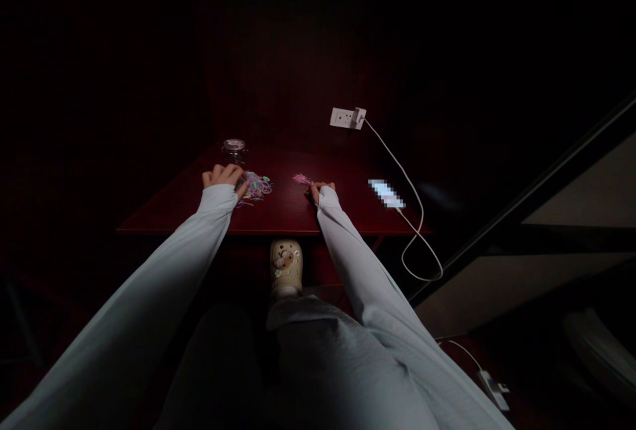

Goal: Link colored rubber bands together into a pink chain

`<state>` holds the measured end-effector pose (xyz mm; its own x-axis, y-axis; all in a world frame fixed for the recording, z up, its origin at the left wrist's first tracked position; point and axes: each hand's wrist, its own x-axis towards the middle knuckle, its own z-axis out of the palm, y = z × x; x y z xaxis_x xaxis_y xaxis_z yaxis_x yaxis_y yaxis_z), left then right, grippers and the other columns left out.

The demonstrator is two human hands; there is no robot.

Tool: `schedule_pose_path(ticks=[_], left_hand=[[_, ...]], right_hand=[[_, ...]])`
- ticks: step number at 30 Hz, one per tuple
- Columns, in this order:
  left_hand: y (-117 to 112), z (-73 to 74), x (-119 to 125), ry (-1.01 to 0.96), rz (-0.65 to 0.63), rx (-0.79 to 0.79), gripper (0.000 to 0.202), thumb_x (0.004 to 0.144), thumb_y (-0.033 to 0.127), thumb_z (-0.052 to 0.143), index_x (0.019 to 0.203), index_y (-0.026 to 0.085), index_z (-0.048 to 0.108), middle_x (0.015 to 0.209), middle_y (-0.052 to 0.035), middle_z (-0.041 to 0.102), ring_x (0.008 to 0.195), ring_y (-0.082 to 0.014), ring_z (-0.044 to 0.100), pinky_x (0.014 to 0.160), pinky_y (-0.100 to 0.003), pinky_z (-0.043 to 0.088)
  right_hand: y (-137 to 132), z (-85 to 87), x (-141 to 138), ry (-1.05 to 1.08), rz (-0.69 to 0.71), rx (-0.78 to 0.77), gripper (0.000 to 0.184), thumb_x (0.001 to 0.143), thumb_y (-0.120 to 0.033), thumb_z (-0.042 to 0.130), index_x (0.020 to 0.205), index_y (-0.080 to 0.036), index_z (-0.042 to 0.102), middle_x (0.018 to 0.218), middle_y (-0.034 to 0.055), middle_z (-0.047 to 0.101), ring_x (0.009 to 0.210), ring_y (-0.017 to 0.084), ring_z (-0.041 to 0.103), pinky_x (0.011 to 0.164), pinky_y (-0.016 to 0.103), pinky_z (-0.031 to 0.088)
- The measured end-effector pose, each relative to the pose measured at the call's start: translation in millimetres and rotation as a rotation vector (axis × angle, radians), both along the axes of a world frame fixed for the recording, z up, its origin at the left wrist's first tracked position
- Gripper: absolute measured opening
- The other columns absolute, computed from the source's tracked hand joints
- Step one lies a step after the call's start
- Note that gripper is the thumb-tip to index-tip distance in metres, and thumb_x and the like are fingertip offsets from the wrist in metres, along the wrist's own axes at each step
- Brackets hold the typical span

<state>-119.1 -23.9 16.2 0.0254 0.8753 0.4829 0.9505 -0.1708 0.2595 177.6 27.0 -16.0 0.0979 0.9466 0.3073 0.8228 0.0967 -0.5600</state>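
Note:
On a small dark red table [173,208], my left hand [224,177] rests with its fingers curled, right beside a heap of small colourful loops, like rubber bands [257,187]. Whether it holds any of them I cannot make out. My right hand [322,189] lies knuckles-up, fingers tucked under, just next to a small pink cluster [301,179] of the same bands. Both arms are in pale long sleeves.
A small clear jar [234,148] stands at the table's far edge. A phone [386,193] lies at the right, its white cable [415,218] running to a wall socket [347,117]. A foot in a cream clog [286,266] shows under the table. The room is very dark.

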Motion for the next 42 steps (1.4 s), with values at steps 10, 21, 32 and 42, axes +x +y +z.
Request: schedule_pose_path(ticks=[10, 21, 32, 42], left_hand=[[11.9, -7.8, -5.1, 0.095, -0.028, 0.056, 0.034, 0.106, 0.030, 0.049, 0.121, 0.026, 0.079, 0.139, -0.0130, 0.073, 0.130, -0.0413, 0.054, 0.105, -0.058, 0.039], [22.3, -14.0, -2.7, 0.171, -0.132, 0.022, 0.026, 0.101, 0.039, 0.059, 0.108, 0.027, 0.081, 0.136, -0.0098, 0.074, 0.129, -0.0395, 0.054, 0.103, -0.054, 0.041], [21.0, -13.8, -3.6, 0.147, -0.082, -0.019, 0.025, 0.099, 0.037, 0.063, 0.106, 0.026, 0.084, 0.137, -0.0111, 0.074, 0.130, -0.0422, 0.054, 0.104, -0.057, 0.041], [16.8, -11.6, -4.3, 0.091, -0.074, -0.033, 0.019, 0.096, 0.036, 0.069, 0.102, 0.030, 0.085, 0.132, -0.0087, 0.076, 0.129, -0.0412, 0.054, 0.105, -0.057, 0.041]], right_hand=[[-0.7, -5.8, -1.3, 0.061, -0.002, 0.054, 0.036, 0.109, -0.036, 0.056, 0.102, -0.022, 0.088, 0.111, 0.0068, 0.080, 0.119, 0.024, 0.068, 0.109, 0.035, 0.047], [3.8, -11.2, 2.0, 0.090, 0.051, 0.118, 0.037, 0.107, -0.033, 0.058, 0.087, -0.022, 0.087, 0.097, 0.0056, 0.081, 0.111, 0.023, 0.067, 0.111, 0.036, 0.046], [-2.6, -3.9, 1.6, 0.055, 0.041, 0.060, 0.034, 0.107, -0.033, 0.058, 0.095, -0.022, 0.088, 0.105, 0.0060, 0.082, 0.117, 0.024, 0.066, 0.107, 0.034, 0.045], [-3.5, 0.0, -1.0, 0.032, 0.036, 0.042, 0.035, 0.107, -0.031, 0.057, 0.095, -0.023, 0.088, 0.108, 0.0058, 0.084, 0.120, 0.026, 0.066, 0.110, 0.036, 0.045]])
